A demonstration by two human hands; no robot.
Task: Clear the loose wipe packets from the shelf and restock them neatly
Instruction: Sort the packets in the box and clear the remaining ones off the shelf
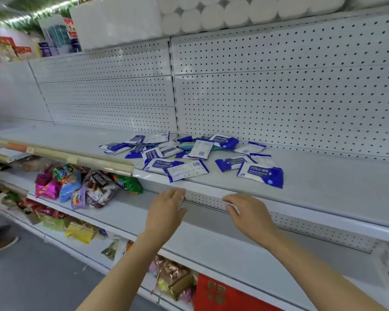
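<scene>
Blue-and-white soft plastic wipe packets (pixel 189 153) lie in a loose, overlapping heap on the white metal shelf (pixel 323 182), near the perforated white back panel (pixel 279 86); a few sit apart at the front right. None picked up yet, by the look of it.

Left hand (pixel 166 209) and right hand (pixel 249 212) are both raised just below the shelf's front lip, holding nothing. Left fingers relaxed and roughly straight; right fingers bent downward, loosely, nothing in them.

Risks, my read:
- Front packets sit close to the shelf edge. A sweep toward the lip probably drops them onto the lower shelf or the floor.
- Packets are slick and overlap, so grabbing a handful likely sheds some.
- Mixed orientations: faces will need aligning before stacking, else the row looks messy.

Around: white paper rolls (pixel 211 16) on the shelf above, colourful snack bags (pixel 76 187) on the lower shelf at left, beige price strip (pixel 76 158) on the front edge at left. Nothing blocks the reach to the heap.
</scene>
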